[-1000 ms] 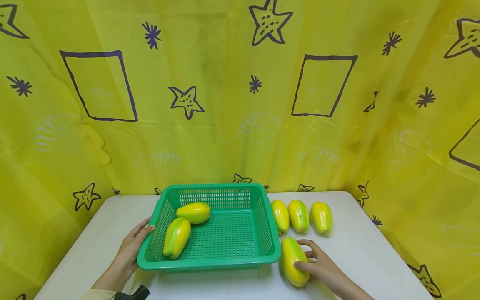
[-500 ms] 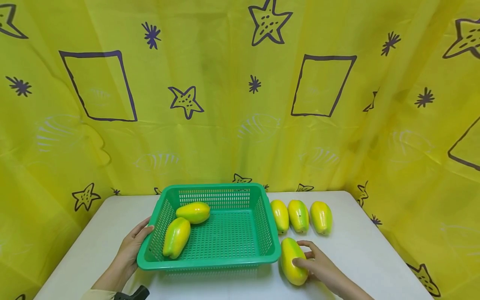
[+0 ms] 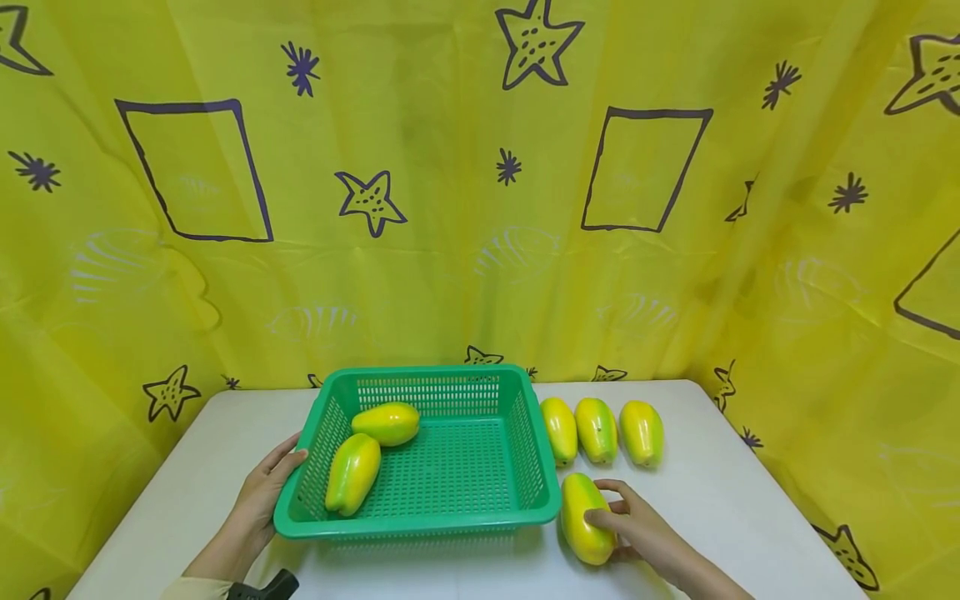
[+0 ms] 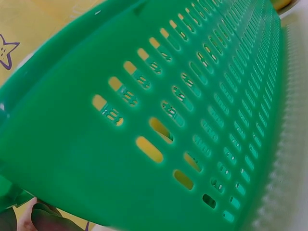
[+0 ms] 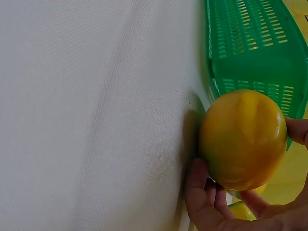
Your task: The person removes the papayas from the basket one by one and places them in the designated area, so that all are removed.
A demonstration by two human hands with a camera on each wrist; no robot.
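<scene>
A green plastic basket (image 3: 450, 527) stands on the table with two yellow-green papayas inside at its left: one papaya (image 3: 386, 424) lies sideways behind the other papaya (image 3: 353, 474). My left hand (image 3: 264, 493) holds the basket's left rim, thumb on top; the left wrist view shows mostly the basket's slotted wall (image 4: 144, 120). Just right of the basket's front corner, my right hand (image 3: 628, 525) grips another papaya (image 3: 583, 527). In the right wrist view the thumb and fingers (image 5: 197, 187) curl about this papaya (image 5: 243, 139) on opposite sides, close to the table.
Behind the right hand, three more papayas stand in a row: one (image 3: 559, 431) beside the basket wall, a middle one (image 3: 597, 431) and a right one (image 3: 642, 433). A yellow curtain (image 3: 450, 275) surrounds the white table (image 3: 720, 475) at the back and sides.
My right fingers have worked further under the papaya, and its near end has shifted slightly away from me. The left hand and basket have stayed in place.
</scene>
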